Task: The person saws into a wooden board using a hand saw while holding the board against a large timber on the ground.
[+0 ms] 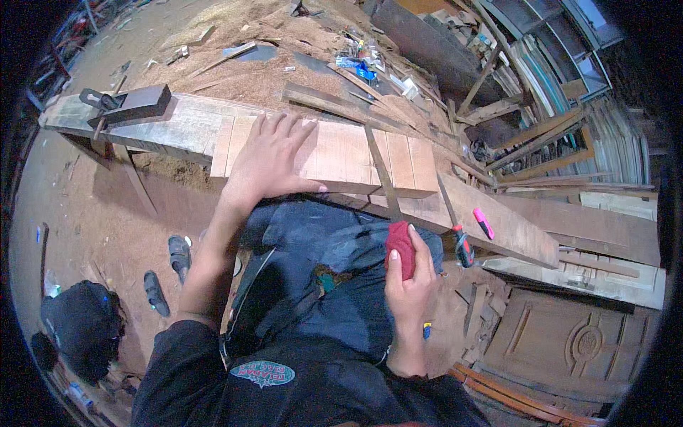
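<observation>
A pale wooden block with dark lines across it lies on a long wooden beam. My left hand is spread open, pressing down on the block left of its middle. In my right hand is a red, wrapped-looking handle. From it a long, narrow, dark blade reaches away across the right part of the block. Whether it is a saw or a file I cannot tell. To the right, a screwdriver-like tool with a red and black handle leans by a pink marker on the beam.
A wooden hand plane sits on the beam's left end. Beyond the beam are sawdust, offcuts and blue wrappers. A carved door panel lies at lower right; sandals and a black bag-like bundle are at left.
</observation>
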{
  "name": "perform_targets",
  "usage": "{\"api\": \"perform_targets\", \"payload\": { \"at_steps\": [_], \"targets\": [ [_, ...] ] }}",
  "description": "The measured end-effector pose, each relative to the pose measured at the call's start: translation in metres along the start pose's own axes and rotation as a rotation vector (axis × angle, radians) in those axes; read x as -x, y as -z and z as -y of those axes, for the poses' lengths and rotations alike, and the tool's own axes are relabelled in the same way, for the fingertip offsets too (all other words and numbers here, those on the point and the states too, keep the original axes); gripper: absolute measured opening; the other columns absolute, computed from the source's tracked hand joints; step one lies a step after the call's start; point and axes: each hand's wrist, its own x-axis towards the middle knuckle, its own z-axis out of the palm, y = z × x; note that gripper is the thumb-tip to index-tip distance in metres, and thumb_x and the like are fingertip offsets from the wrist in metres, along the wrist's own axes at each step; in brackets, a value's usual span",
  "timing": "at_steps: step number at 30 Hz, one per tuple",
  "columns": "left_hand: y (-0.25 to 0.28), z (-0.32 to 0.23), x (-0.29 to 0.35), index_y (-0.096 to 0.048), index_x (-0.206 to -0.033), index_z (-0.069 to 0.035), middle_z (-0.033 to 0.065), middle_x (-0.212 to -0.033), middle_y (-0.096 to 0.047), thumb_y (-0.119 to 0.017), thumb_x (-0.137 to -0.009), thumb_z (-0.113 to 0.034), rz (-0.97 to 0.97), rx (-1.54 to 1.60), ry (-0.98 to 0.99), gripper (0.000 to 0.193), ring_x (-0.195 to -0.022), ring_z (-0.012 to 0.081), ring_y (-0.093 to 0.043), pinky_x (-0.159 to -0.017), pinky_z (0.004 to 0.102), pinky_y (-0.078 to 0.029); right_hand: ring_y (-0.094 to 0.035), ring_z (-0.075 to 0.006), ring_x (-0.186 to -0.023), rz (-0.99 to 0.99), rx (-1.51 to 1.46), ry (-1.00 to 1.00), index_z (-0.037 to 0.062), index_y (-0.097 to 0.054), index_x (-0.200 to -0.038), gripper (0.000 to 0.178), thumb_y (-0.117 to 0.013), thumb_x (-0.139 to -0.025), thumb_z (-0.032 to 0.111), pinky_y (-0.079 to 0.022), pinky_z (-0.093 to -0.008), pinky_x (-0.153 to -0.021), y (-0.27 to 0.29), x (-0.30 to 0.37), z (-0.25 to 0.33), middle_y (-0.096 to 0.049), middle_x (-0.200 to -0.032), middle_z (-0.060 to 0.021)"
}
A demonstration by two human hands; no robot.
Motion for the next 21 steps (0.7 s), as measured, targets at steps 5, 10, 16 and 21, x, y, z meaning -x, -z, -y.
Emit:
{"api": "perform_targets", "payload": {
  "at_steps": [5,10,16,21],
  "targets": [
    [-0.001,0.004,0.001,-0.050,-0.156,-0.006,0.0241,-0.156,-0.050,-0.072,-0.070,-0.087,-0.048,-0.028,-0.035,0.120,-0.148,0.0444,-0.042,-0.126,0.0606,-0.025,-0.068,-0.0428,-0.110,-0.032,0.001,-0.046,-0.0006,-0.058,-0.145,0.049,-0.066,-0.097,0.005,-0.055,-0.0476,-0.097,-0.009,0.012,0.013,-0.067,-0.122,-0.0250],
    [-0.008,0.006,-0.001,-0.048,-0.158,-0.007,0.0233,-0.158,-0.049,-0.070,-0.070,-0.088,-0.060,-0.060,-0.042,0.122,-0.148,0.0437,-0.041,-0.126,0.0582,-0.026,-0.066,-0.0469,-0.111,-0.003,0.017,0.010,-0.0008,-0.052,-0.149,0.052,-0.065,-0.099,0.008,-0.054,-0.0504,-0.096,-0.020,-0.010,0.020,-0.064,-0.124,-0.0279],
    [-0.004,0.001,-0.001,-0.047,-0.158,-0.007,0.0229,-0.158,-0.048,-0.070,-0.071,-0.087,-0.060,-0.063,-0.032,0.121,-0.148,0.0434,-0.041,-0.125,0.0574,-0.027,-0.067,-0.0500,-0.104,0.077,0.051,0.032,0.0016,-0.044,-0.157,0.061,-0.063,-0.100,0.009,-0.058,-0.0524,-0.085,-0.019,-0.005,0.029,-0.060,-0.122,-0.0299],
    [0.000,0.000,-0.002,-0.048,-0.157,-0.006,0.0230,-0.157,-0.049,-0.073,-0.070,-0.085,-0.038,-0.048,-0.050,0.120,-0.147,0.0436,-0.041,-0.125,0.0575,-0.027,-0.067,-0.0498,-0.100,0.132,0.059,-0.059,0.0030,-0.040,-0.160,0.066,-0.063,-0.099,0.009,-0.058,-0.0534,-0.083,-0.015,0.012,0.038,-0.059,-0.119,-0.0281]
  ]
}}
